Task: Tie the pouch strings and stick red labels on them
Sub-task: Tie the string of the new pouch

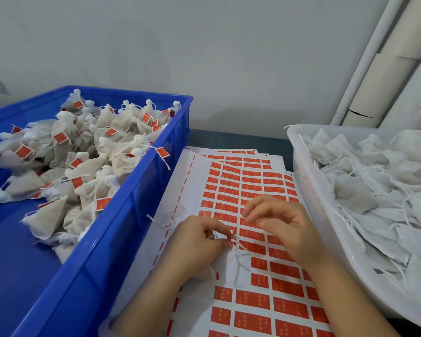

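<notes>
My left hand [199, 242] pinches the white strings [237, 243] of a small white pouch [231, 266] that lies under my palm on the label sheet [253, 300]. Just to the right, my right hand [280, 222] holds the other end of the strings between thumb and fingertips. Rows of red labels [252, 299] cover the white sheet, which lies on a stack of similar sheets between the two bins. Much of the pouch is hidden by my left hand.
A blue crate [121, 215] on the left holds several tied pouches with red labels [82, 152]. A translucent white tub [311, 190] on the right holds several loose white pouches [375, 181]. Pale pipes [379, 69] run up the wall at the back right.
</notes>
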{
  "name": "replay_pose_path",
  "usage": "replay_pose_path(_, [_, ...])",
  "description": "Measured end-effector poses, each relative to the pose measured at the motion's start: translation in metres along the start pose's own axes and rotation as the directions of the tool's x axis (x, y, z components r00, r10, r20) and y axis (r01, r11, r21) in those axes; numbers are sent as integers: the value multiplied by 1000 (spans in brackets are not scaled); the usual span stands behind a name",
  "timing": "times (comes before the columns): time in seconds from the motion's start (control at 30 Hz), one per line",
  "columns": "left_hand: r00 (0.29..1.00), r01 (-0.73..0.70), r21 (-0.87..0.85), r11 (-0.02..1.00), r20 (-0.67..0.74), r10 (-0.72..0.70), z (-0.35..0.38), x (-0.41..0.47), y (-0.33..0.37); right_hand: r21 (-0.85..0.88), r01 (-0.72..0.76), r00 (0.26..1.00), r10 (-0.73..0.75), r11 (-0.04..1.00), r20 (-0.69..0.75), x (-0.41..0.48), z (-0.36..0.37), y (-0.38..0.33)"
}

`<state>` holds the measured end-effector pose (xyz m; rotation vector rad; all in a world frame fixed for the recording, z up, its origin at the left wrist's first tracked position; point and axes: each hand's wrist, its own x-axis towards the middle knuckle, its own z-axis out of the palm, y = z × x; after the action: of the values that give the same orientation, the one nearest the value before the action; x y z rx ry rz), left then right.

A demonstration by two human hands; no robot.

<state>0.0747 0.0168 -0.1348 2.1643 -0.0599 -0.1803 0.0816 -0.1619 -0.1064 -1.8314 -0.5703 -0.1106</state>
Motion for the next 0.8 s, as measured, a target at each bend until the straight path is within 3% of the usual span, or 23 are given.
replay_pose_path(0.07, [1000, 2, -23, 1000, -5, -2, 0, 0, 1, -121, -86, 996, 82, 989, -37, 1, 0, 6])
replay_pose_path(0.2, [1000, 27, -36, 999, -1, -27, 1, -1, 1, -377, -210, 967, 248, 902, 54, 3, 6, 17])
replay_pose_path(0.53, [1000, 20, -7, 1000, -17, -20, 1, -1, 1, -378, -158, 950, 245, 912, 193, 0, 5, 14])
replay_pose_path(0.8, [999, 24, -26, 999, -21, -25, 1, -2, 2, -473, -107, 963, 209, 875, 169, 1, 13, 13])
